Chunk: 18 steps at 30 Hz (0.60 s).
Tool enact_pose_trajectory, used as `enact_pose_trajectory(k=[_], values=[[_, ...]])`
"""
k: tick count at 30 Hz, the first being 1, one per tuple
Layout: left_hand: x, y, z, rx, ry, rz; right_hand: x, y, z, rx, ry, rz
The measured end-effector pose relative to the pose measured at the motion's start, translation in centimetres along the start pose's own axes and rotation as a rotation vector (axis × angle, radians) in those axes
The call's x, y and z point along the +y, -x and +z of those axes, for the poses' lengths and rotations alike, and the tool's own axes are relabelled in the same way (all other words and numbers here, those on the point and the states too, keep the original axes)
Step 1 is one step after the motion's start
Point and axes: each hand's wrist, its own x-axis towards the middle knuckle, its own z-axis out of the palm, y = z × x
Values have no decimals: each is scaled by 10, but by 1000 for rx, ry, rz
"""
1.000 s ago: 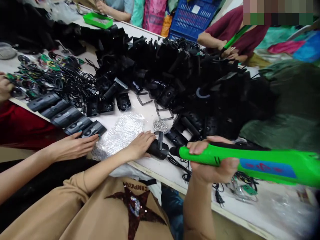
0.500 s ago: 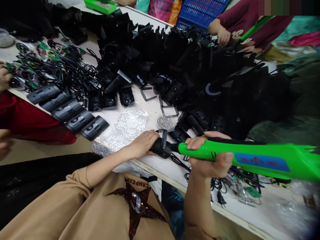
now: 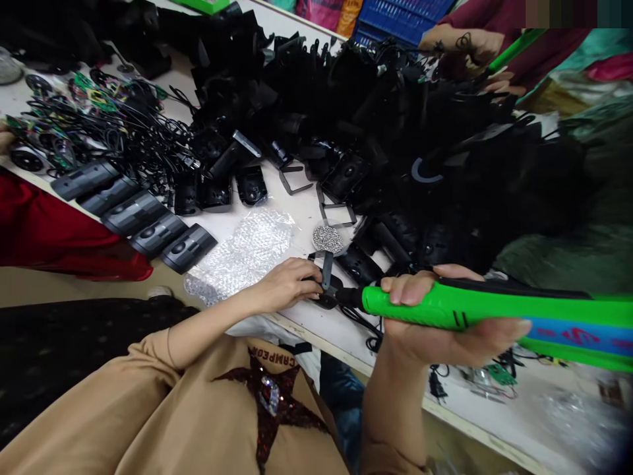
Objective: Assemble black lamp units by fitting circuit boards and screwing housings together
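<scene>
A dish (image 3: 330,223) holds silvery bits (image 3: 328,240); left grip (image 3: 285,285) clasps black casing (image 3: 327,299), right grip (image 3: 429,335) green tool (image 3: 499,307).

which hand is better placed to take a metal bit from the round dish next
Probably the left hand: it holds the black housing close to the round dish, while the right hand grips the green tool.
</scene>
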Motion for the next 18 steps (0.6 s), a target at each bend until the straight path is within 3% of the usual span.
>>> enact_pose_trajectory(k=[7, 18], values=[[2, 6, 1, 44, 37, -60, -6, 5, -1, -7, -58, 22], [7, 2, -2, -29, 102, -129, -5, 8, 3, -5, 4, -16]])
